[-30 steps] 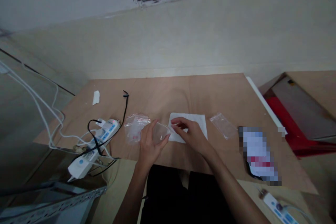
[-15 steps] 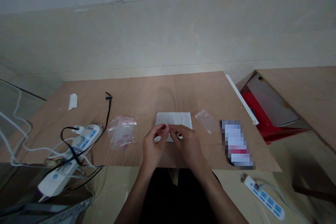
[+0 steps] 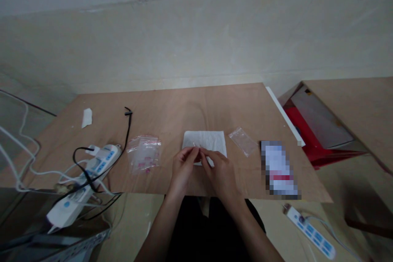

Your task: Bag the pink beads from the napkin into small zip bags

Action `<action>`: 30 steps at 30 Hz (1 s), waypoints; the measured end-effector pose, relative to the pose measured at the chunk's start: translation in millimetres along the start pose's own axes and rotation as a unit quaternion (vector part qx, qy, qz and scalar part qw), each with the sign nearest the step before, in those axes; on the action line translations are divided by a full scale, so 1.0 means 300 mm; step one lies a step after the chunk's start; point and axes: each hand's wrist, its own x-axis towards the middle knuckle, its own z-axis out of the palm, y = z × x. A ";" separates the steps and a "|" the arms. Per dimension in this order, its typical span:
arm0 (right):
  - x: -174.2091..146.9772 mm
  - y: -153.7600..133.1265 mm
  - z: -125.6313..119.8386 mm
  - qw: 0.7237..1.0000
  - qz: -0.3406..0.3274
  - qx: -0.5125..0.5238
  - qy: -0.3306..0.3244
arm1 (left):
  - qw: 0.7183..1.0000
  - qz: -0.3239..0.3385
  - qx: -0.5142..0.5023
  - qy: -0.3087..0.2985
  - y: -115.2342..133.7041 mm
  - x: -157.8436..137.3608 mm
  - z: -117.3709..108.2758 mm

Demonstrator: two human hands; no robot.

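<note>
My left hand (image 3: 184,164) and my right hand (image 3: 217,168) meet fingertip to fingertip over a white paper sheet (image 3: 211,136). Both are closed in a pinch. A tiny pale, thin bit shows just above the fingertips, too small to name. To the left of my hands lie several clear plastic zip bags (image 3: 144,153) with pinkish-red marks. On the right, a single clear plastic bag (image 3: 244,141) lies flat on the wooden table (image 3: 159,110).
A phone (image 3: 279,170), pixelated, lies at the table's right. A power strip (image 3: 89,184) with tangled cables hangs over the left front edge, near a black cable (image 3: 128,127) and a white scrap (image 3: 87,118). Another power strip (image 3: 310,231) is lower right, below the table.
My left hand has shifted slightly right, and its fingers are curled closer to the right hand's. A small pale bit now shows above the fingertips. The whole view has moved slightly.
</note>
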 end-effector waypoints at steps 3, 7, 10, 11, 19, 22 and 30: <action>0.005 -0.001 -0.002 0.998 0.055 0.026 -0.015 | 0.998 0.044 0.040 -0.004 -0.012 0.001 -0.009; 0.007 -0.001 -0.007 0.997 0.053 0.046 -0.025 | 0.999 0.029 0.031 -0.018 -0.003 -0.001 -0.020; 0.008 -0.002 -0.011 0.996 0.053 0.064 -0.022 | 0.999 0.014 0.026 -0.035 0.008 -0.004 -0.027; 0.009 -0.002 -0.011 0.996 0.054 0.060 -0.024 | 0.999 0.012 0.026 -0.035 0.010 -0.005 -0.029; 0.016 0.004 -0.005 0.996 -0.028 -0.077 -0.045 | 0.998 -0.022 -0.051 0.012 -0.003 -0.010 -0.030; 0.011 0.006 -0.003 0.989 -0.046 -0.132 -0.053 | 0.998 -0.032 -0.058 0.024 -0.001 -0.018 -0.022; -0.007 0.009 0.012 0.984 -0.031 -0.163 -0.057 | 0.996 0.045 0.037 0.069 -0.018 -0.026 -0.001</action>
